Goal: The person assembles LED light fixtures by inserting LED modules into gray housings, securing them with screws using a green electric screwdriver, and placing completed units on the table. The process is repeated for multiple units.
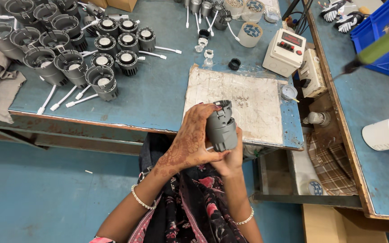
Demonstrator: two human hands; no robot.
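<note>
Gripping one grey lamp housing (221,126) with left hand (190,139) and right hand (230,157) closed around it, many finished housings (75,45) piled at 10 o'clock on table (158,90).

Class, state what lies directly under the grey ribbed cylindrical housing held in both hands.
Under the grey ribbed housing, the right hand supports its base; the left hand wraps its side. The bottom face is covered.

Housings (68,49) left on table (158,90), mat (248,103) right

An assembly workshop; blue workbench (158,96) with rows of grey lamp housings (75,49); control box (285,51)
</note>
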